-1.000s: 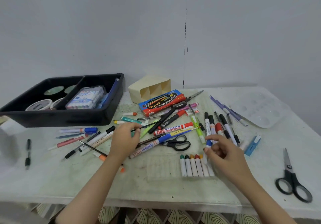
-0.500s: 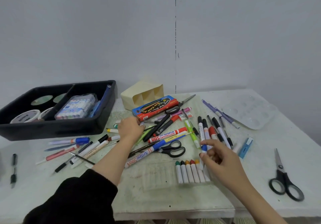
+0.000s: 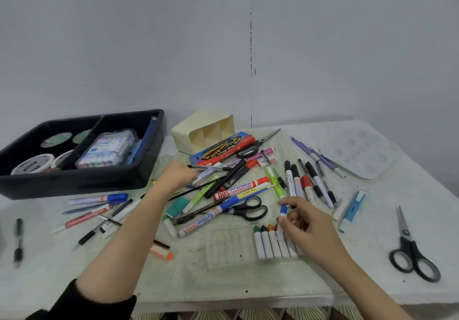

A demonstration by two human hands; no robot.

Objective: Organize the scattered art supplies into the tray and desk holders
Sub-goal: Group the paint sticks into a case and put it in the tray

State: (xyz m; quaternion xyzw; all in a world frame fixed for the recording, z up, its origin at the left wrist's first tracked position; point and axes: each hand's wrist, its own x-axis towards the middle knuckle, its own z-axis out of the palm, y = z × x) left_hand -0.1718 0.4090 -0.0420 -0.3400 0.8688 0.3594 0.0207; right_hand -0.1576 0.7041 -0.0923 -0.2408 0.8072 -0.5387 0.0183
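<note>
Head view, nearest items first. A black sleeve (image 3: 82, 304) covers the left upper forearm at the near edge of the pale surface (image 3: 198, 282).

Right hand (image 3: 309, 221): the grip, thumb and forefinger, is clamped on a blue-tipped oil pastel (image 3: 282, 211), which is lifted at a slant. Directly below this grip a row of oil pastels (image 3: 267, 244) lies side by side, green at the left, in a clear plastic case (image 3: 228, 250). Well to the right of the grip lie black-handled scissors (image 3: 409, 252); just left of it, a second black pair (image 3: 250, 208) overlaps a blue Artline marker (image 3: 206, 219). Beyond the grip stand parallel black- and red-capped markers (image 3: 295, 180), and left of those a red whiteboard marker (image 3: 239, 188).

Left hand (image 3: 177, 174): fingers are curled over the middle of the scattered pile, with a black ballpoint (image 3: 213, 167) reaching out to the right from the grip. Motion blur hides whether the grip is closed on it. Loose pens and markers (image 3: 99, 199) lie to the left of this grip and nearer the viewer.

Farther back, left of the left grip, is the black divided tray (image 3: 74, 183), holding a clear box of markers (image 3: 106, 149) in its right compartment and tape rolls (image 3: 33, 166) in its left. Beyond the grip, a cream desk holder (image 3: 188, 133) lies on its side with three compartments facing the viewer; a red pencil box (image 3: 223, 147) touches it. Far right is a clear paint palette (image 3: 360, 153).
</note>
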